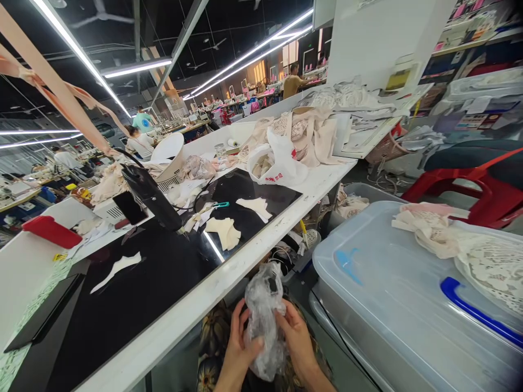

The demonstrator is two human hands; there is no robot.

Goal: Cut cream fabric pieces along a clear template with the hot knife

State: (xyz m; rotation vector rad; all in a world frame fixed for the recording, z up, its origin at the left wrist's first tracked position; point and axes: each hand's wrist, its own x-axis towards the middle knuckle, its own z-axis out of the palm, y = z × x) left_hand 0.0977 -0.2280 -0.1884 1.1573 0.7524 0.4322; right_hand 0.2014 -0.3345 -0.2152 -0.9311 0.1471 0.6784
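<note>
Low in the picture, over my lap, both hands hold a crumpled clear plastic bag (263,313). My left hand (238,348) grips its left side, thumb pressed into the plastic. My right hand (297,340) closes on its right side with the fingers curled round it. What is inside the bag I cannot make out. Just ahead runs the white front edge of the worktable (229,280), whose top is a black glossy panel (163,272). Cream fabric pieces (226,231) lie on the panel.
A clear plastic storage bin (392,305) with blue latches stands to my right, lace pieces (486,261) on its lid. A white plastic bag (278,163), heaped cloth, small teal scissors (220,204) and a black device (151,196) crowd the table. A red chair (482,185) stands behind. Other workers sit far back.
</note>
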